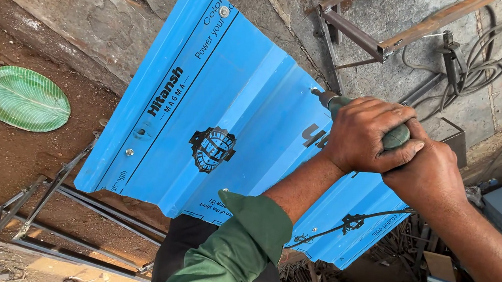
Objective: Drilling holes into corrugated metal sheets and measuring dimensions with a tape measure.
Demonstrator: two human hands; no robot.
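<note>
The ground is brown earth on the left of the frame and grey concrete along the top, with metal bars and a coil of cable (490,57) in the upper right. A blue corrugated sheet (218,94) lies across the middle of the frame, with small screws along its edges. Both hands are together at the right of centre, above the sheet. The left hand (366,134) is closed tightly around the grey-green body of a power drill (388,132), fingers wrapped over it. The right hand (427,175) is pressed against the back of the drill, just behind the left hand and touching it. The drill tip meets the sheet near its upper right edge. A green leaf-shaped plate (24,98) lies at the left, well apart.
</note>
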